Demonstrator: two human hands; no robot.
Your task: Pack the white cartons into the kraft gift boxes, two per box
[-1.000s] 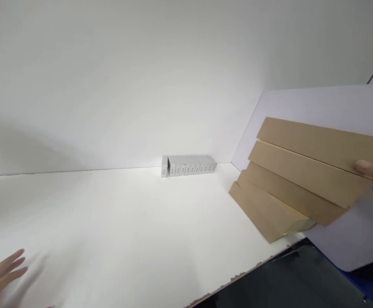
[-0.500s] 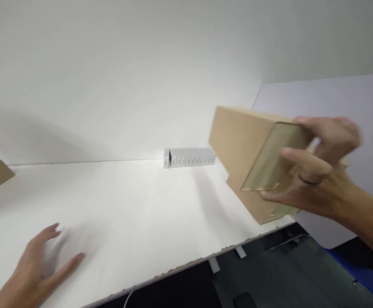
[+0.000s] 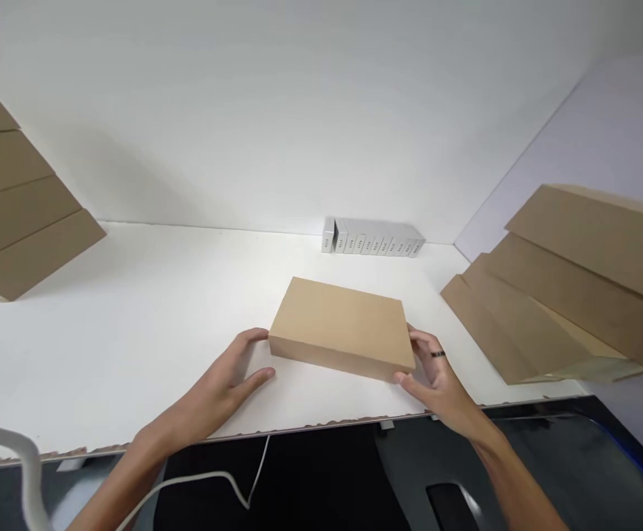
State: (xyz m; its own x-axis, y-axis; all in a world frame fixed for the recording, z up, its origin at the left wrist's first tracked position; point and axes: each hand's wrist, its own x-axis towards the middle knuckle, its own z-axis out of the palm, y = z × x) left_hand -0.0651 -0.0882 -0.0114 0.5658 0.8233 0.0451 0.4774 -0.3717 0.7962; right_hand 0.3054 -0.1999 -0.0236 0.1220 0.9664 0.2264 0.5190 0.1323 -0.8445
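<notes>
Flat brown cardboard box (image 3: 341, 321): on the bench (image 3: 189, 317), long axis side to side, right end slightly nearer the bench's front edge.
Right hand (image 3: 433, 375): closer, fingers gripping the right end, thumb at its front corner.
Left hand (image 3: 227, 383): fingers open beside the left end, contact unclear.

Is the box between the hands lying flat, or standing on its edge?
The box lies flat between the left hand and right hand: its broad face is up, a low side in front.

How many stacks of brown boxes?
2: left stack at the left edge, right stack at the right. The single box isn't stacked. More may be out of frame.
</notes>
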